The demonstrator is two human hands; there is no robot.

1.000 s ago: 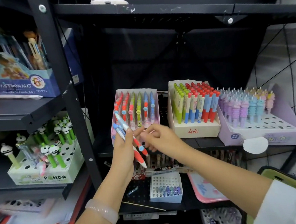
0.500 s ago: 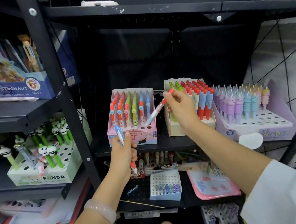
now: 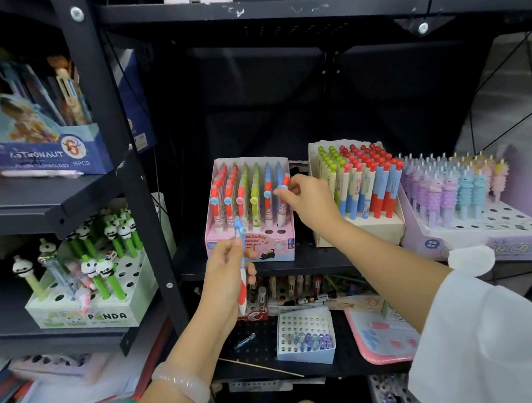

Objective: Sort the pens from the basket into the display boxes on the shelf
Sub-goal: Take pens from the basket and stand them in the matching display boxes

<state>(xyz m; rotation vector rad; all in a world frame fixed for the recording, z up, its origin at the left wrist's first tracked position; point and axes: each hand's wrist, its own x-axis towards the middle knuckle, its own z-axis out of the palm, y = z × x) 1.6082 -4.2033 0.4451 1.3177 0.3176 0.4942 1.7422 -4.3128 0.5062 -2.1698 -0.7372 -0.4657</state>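
Now your left hand (image 3: pixel 224 275) grips one pen (image 3: pixel 241 266) upright before the pink box (image 3: pixel 250 246); your right hand (image 3: pixel 310 198) pinches another pen (image 3: pixel 281 200) inside it.

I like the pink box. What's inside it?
The pink box holds upright rows of red, green and blue pens, with two empty holes in front. The right hand covers its right edge.

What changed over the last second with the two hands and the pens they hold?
The right hand took one pen from the bundle in the left hand, carried it up and right to the pink display box, and is now pinching the blue-topped pen in the box's rightmost column. The left hand keeps gripping the remaining pen. The other display boxes stayed put.
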